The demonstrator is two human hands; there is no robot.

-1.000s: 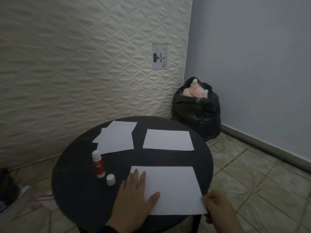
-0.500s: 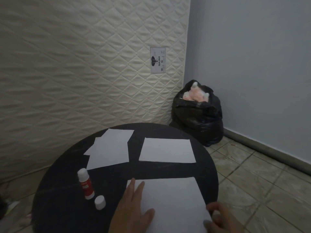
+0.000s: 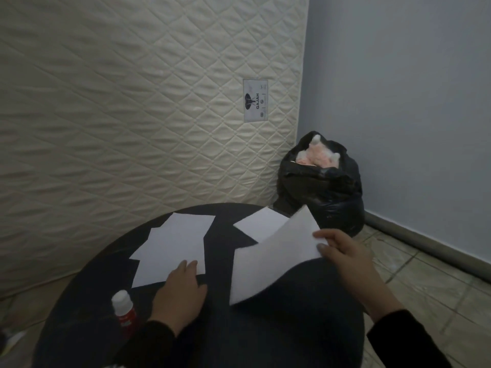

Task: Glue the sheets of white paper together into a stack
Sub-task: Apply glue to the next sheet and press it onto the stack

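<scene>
Fingers [image 3: 322,247] of right hand [image 3: 348,258] pinching curled, smooth white sheet [image 3: 271,261]

The room I look into is dim and flat-lit, with no hard shadows or glare. My round black table [image 3: 292,328] swallows detail. The white sheet I lift [image 3: 268,258] looks soft with blur, and straight lines bow toward the edges.

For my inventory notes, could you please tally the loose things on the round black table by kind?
Sheets of white paper: at least 4, namely a left pile showing at least 2, a far sheet, and a lifted sheet
Glue sticks: 1
Total: at least 5
</scene>
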